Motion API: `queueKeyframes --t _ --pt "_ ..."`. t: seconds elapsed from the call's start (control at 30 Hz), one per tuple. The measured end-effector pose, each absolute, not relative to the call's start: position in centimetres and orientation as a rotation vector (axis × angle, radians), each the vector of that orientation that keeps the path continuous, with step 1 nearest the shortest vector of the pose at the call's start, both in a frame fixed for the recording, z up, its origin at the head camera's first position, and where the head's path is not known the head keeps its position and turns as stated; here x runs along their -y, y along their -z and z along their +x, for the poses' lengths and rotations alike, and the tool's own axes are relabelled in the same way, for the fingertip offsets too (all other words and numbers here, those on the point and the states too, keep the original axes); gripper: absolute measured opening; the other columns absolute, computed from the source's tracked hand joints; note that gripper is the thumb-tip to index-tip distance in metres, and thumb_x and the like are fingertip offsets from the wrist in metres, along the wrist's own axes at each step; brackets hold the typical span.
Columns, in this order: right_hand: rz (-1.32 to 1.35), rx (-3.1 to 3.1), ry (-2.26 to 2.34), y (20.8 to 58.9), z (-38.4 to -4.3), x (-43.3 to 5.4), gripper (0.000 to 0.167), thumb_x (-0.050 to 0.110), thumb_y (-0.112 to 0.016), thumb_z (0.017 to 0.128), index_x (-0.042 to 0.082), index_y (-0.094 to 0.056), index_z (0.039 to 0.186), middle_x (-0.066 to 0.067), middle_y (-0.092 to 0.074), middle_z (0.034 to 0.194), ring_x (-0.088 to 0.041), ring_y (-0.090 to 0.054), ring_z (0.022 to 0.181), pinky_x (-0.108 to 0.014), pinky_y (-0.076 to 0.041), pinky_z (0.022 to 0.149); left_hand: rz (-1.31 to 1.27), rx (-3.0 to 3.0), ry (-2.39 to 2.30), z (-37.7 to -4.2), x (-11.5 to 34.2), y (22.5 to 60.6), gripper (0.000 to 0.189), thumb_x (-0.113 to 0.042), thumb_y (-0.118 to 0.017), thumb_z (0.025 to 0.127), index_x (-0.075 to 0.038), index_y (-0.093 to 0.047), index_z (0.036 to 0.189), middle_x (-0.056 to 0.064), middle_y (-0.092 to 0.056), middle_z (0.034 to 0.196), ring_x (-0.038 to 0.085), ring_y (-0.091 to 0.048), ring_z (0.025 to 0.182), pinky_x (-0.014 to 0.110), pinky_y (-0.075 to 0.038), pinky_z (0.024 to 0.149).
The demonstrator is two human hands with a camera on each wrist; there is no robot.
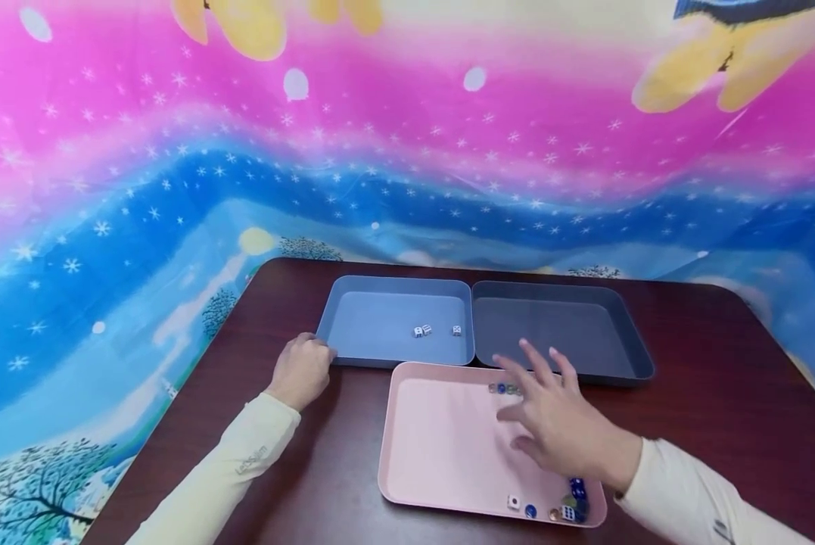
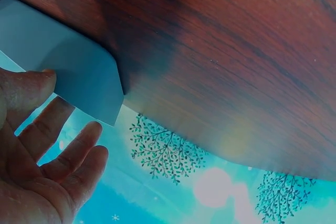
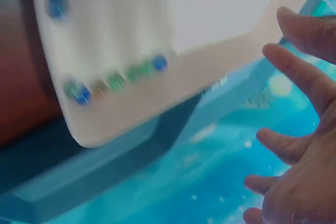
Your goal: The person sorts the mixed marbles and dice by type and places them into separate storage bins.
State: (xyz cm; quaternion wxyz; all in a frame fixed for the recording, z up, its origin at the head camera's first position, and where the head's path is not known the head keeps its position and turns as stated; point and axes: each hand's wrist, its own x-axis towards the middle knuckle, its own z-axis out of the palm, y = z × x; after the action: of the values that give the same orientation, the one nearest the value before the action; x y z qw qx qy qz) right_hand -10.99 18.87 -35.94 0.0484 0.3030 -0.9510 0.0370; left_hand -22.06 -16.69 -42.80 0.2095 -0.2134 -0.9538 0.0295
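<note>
My left hand [image 1: 303, 369] pinches the near left corner of the blue-grey tray [image 1: 387, 359]. In the left wrist view its thumb [image 2: 31, 88] lies on one face of the tray wall, with the fingers behind. Three white dice [image 1: 427, 330] lie in that tray. Over the right part of the pink tray [image 1: 407, 439], my right hand [image 1: 560, 420] hovers with fingers spread and nothing held. Glass marbles [image 3: 115, 81] line one side of the pink tray, partly hidden by the right hand in the head view. A white die [image 1: 514, 502] and a blue marble [image 1: 530, 512] sit along the near side.
A dark grey tray [image 1: 550, 318] stands right of the blue-grey one, side by side. More dice and marbles, among them a blue die [image 1: 577, 487], cluster in the pink tray's near right corner. A printed cloth [image 1: 407, 151] hangs behind the brown table [image 1: 713, 393].
</note>
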Motion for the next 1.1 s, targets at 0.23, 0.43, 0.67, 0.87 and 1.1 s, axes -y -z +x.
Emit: queueKeyframes --t 0.23,0.43,0.67,0.87,1.1 --pt "1.146 2.908 -0.190 38.5 -8.4 -19.8 0.022 0.022 -0.081 0.066 0.037 -0.071 0.078 -0.014 -0.047 0.142 -0.054 -0.029 0.135 -0.078 -0.020 0.099 -0.583 2.669 -0.071 -21.9 16.7 42.6 0.011 -0.001 -0.068 0.075 -0.006 -0.076 0.078 0.012 -0.071 0.071 0.030 -0.069 0.085 0.044 -0.059 0.075" --pt "1.191 3.018 -0.301 40.0 -7.8 -19.5 0.019 0.020 -0.073 0.077 0.038 -0.067 0.073 -0.012 -0.046 0.143 -0.051 -0.027 0.138 -0.073 -0.016 0.103 -0.585 2.659 -0.071 -21.9 16.7 42.6 0.012 0.001 -0.067 0.074 -0.006 -0.076 0.078 0.012 -0.071 0.071 0.030 -0.069 0.084 0.044 -0.059 0.074" --pt "1.227 3.002 -0.367 41.1 -7.9 -19.6 0.022 0.014 -0.074 0.075 0.035 -0.069 0.070 -0.014 -0.049 0.140 -0.053 -0.029 0.137 -0.074 -0.019 0.102 -0.610 2.635 -0.079 -21.8 16.6 42.7 0.014 0.002 -0.066 0.073 -0.008 -0.075 0.073 0.012 -0.070 0.068 0.030 -0.068 0.081 0.044 -0.059 0.071" --pt "1.261 2.980 -0.354 41.5 -8.3 -19.6 0.017 0.020 -0.076 0.073 0.036 -0.070 0.070 -0.010 -0.051 0.134 -0.053 -0.031 0.135 -0.076 -0.023 0.100 -0.612 2.636 -0.095 -21.9 16.6 42.9 0.014 0.003 -0.066 0.072 -0.009 -0.075 0.072 0.011 -0.071 0.069 0.029 -0.068 0.081 0.044 -0.059 0.072" --pt "1.215 3.002 -0.329 40.9 -8.7 -19.4 0.021 0.019 -0.075 0.074 0.036 -0.065 0.065 -0.008 -0.051 0.132 -0.052 -0.028 0.136 -0.078 -0.020 0.100 -0.608 2.632 -0.106 -21.9 16.6 42.7 0.014 0.002 -0.066 0.071 -0.009 -0.074 0.070 0.010 -0.071 0.069 0.029 -0.068 0.082 0.044 -0.059 0.072"
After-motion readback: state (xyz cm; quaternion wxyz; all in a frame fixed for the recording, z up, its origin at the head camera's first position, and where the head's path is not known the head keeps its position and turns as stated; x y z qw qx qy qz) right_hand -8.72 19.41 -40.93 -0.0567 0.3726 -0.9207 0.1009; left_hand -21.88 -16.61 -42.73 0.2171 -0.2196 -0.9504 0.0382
